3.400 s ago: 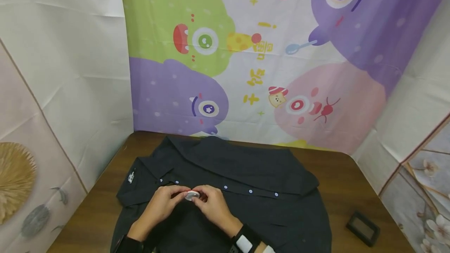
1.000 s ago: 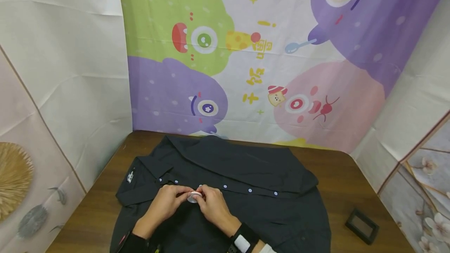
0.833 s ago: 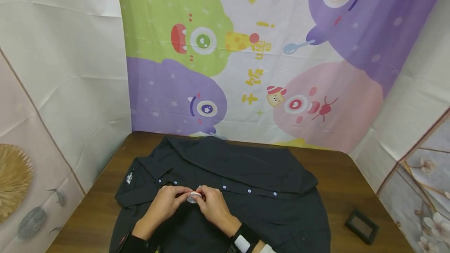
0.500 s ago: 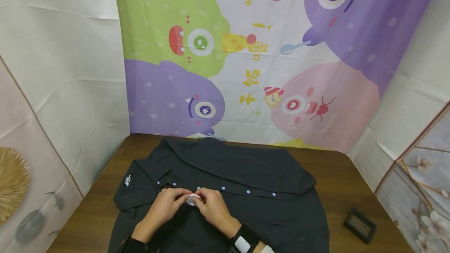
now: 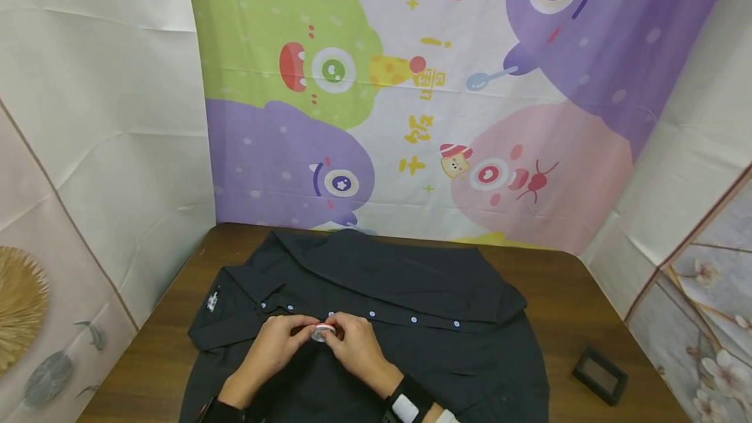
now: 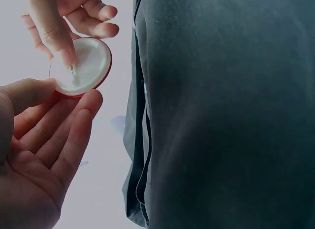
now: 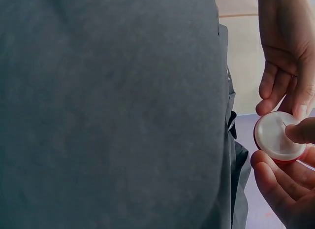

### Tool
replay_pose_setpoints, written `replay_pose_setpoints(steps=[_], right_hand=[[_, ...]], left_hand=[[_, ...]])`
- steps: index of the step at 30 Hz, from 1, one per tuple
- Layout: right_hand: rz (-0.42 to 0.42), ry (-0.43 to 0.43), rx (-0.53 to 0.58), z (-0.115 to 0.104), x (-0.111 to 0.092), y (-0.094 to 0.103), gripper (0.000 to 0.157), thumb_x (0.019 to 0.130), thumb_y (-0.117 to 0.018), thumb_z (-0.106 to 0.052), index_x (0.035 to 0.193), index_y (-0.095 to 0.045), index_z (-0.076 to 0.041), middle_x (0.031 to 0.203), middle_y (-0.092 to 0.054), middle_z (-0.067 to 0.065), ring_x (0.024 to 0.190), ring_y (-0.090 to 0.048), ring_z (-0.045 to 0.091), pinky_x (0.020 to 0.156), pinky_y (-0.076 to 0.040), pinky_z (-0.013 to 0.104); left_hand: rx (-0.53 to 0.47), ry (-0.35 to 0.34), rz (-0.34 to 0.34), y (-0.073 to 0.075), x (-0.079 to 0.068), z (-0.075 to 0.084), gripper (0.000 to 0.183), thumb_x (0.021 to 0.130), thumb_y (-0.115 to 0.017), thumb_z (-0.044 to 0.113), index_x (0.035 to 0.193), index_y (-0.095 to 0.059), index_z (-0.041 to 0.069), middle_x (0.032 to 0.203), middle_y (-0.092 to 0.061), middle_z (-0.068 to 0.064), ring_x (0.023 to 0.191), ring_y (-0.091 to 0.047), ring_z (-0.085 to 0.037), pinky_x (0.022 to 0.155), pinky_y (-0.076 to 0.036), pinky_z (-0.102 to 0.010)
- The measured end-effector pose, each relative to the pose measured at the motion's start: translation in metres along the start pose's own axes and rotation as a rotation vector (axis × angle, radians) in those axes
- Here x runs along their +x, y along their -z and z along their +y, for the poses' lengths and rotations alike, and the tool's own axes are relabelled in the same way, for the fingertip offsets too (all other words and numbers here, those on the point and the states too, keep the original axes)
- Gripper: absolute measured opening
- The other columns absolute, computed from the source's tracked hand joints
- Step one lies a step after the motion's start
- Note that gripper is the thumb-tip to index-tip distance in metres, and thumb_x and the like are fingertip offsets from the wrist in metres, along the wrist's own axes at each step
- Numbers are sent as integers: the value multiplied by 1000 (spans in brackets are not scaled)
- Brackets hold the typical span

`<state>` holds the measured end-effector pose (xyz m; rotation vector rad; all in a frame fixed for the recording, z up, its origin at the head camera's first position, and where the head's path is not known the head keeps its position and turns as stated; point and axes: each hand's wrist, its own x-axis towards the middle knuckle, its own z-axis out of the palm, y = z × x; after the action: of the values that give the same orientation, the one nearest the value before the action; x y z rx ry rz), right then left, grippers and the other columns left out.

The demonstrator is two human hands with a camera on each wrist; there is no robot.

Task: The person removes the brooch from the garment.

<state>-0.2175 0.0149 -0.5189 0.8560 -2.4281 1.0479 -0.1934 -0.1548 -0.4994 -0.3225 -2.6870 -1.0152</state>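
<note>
A round pin badge [image 5: 320,333] is held between both hands above a dark button-up shirt [image 5: 446,371] that lies spread on the table. Its white back and red rim show in the left wrist view, where a thin metal pin [image 6: 72,69] sticks up from the back. My left hand [image 5: 273,350] pinches the badge's edge with thumb and fingers. From the other side my right hand [image 5: 360,348] grips it, fingers at the rim and thumb [image 7: 299,131] pressed on the back at the pin. Small pale buttons run along the shirt behind the hands.
The wooden table [image 5: 147,358] borders the shirt on both sides. A small black frame-like box [image 5: 600,376] lies at the right. A cartoon-print cloth [image 5: 405,201] hangs behind the table, with pale fabric walls [image 5: 106,149] beside it.
Both hands keep hold of the badge almost in place. The badge's tilt has changed slightly, and the head view has shifted a little. Shirt and box lie as before.
</note>
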Motion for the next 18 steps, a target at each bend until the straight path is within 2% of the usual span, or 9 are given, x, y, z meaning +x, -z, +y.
replay_pose_setpoints(steps=[10,18], right_hand=[[7,-1,17,1,1,0,10,75,-74,-14,78,-65,-13,65,-59,-5,56,-48,1,50,-37,9],[9,10,18,1,1,2,10,75,-75,-14,77,-65,-14,62,-56,-6,55,-47,2,49,-34,9]], left_hand=[[-19,13,26,0,1,0,5,79,-72,16,83,-74,19,82,-73,3,73,-63,-7,65,-54,-33],[-22,16,7,0,0,2,5,79,-71,16,83,-73,18,82,-73,2,72,-63,-7,64,-54,-34]])
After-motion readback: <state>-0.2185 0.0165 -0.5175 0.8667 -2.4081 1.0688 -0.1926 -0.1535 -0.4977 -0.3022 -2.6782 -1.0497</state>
